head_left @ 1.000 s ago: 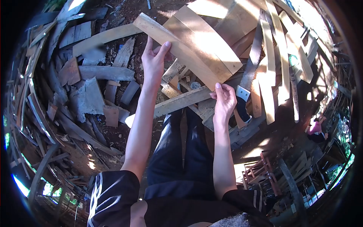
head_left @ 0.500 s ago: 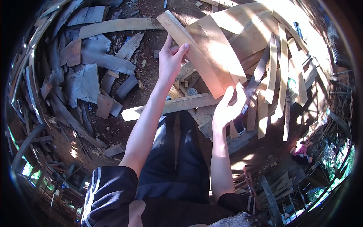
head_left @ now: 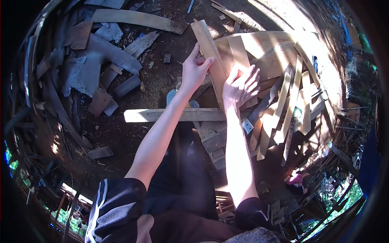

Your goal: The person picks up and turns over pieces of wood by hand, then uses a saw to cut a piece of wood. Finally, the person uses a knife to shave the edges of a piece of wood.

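A flat wooden board point(head_left: 211, 52) slants up and away in front of me. My left hand point(head_left: 194, 71) pinches its left edge between thumb and fingers. On the board's right side lies my right hand point(head_left: 240, 87), fingers stretched out and slightly spread, over the board and the wider planks point(head_left: 239, 50) behind. A long pale beam point(head_left: 174, 115) runs crosswise below the board's lower end, passing behind my left forearm. To the right of my right hand a saw point(head_left: 269, 97) rests among narrow wooden strips point(head_left: 292, 97).
Weathered planks and broken wood point(head_left: 113, 54) cover the ground at the left. A curved board point(head_left: 137, 18) lies at the upper left. Large sunlit planks point(head_left: 279, 60) lie at the upper right. A person in a pink head covering point(head_left: 296, 179) is at the lower right.
The view has shifted. The held board stands steeper, its lower end turned toward the beam. My right hand has moved from the board's lower end up along its right side, fingers more stretched out.
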`<state>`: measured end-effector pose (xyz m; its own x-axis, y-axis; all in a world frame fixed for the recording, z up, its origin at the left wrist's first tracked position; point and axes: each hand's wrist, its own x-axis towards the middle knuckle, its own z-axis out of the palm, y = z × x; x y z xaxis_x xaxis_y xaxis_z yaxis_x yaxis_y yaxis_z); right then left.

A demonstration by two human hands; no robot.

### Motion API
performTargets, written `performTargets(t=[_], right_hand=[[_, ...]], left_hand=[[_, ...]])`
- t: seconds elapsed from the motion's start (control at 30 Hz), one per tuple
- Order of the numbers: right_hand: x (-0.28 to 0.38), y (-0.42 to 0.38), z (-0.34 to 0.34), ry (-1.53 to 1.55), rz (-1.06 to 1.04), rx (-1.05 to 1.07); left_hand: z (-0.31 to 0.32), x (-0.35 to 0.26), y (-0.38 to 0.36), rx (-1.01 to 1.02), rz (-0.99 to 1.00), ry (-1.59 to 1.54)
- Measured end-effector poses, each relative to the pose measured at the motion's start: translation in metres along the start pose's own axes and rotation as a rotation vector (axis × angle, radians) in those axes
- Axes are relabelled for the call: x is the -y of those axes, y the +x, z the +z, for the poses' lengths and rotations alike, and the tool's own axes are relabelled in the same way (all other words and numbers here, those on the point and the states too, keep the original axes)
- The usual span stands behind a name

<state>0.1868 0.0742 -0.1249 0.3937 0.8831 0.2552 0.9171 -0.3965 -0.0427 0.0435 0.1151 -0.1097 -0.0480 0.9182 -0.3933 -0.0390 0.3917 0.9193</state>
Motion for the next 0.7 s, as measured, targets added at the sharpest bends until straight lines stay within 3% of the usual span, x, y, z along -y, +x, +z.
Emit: performTargets(t=[0.47,0.7], right_hand=[[0.003,0.003,0.0,-0.016,-0.009,-0.002],[0.002,0.004,0.001,-0.029,0.004,0.025]], left_hand=[[0.006,0.017,0.009,-0.055,-0.013,-0.096],[-0.013,-0.007,0.026,-0.097,-0.09,0.229]])
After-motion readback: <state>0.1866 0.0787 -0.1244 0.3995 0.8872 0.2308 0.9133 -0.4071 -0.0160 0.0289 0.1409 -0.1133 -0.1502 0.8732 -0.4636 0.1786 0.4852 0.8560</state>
